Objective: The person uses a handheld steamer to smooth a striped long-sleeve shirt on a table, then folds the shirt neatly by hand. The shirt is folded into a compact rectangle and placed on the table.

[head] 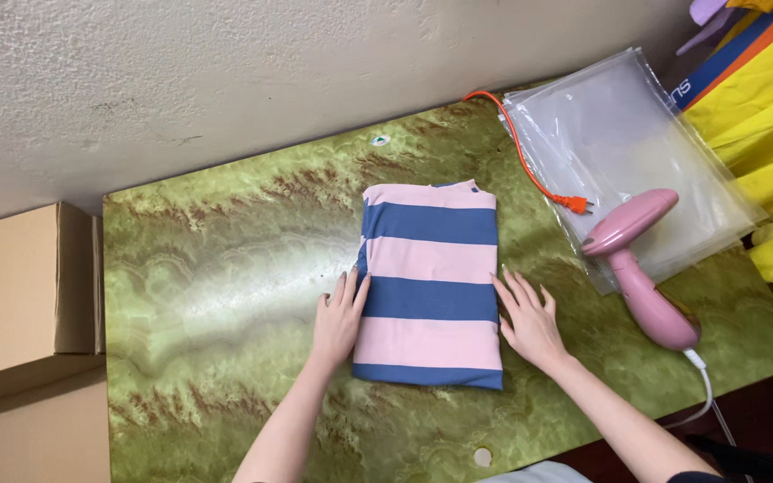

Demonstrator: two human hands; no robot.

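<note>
A folded garment [429, 284] striped pink and blue is lying at the middle of the green marbled table [216, 268], nearer its far edge than its near one. The left hand [339, 319] and right hand [530, 322] are pressing flat against its two long sides, fingers spread and gripping nothing (a squaring-up of the fold, by the look). Toward the right edge a pink handheld steamer [641, 268] is resting partly on clear plastic bags [628, 143].
</note>
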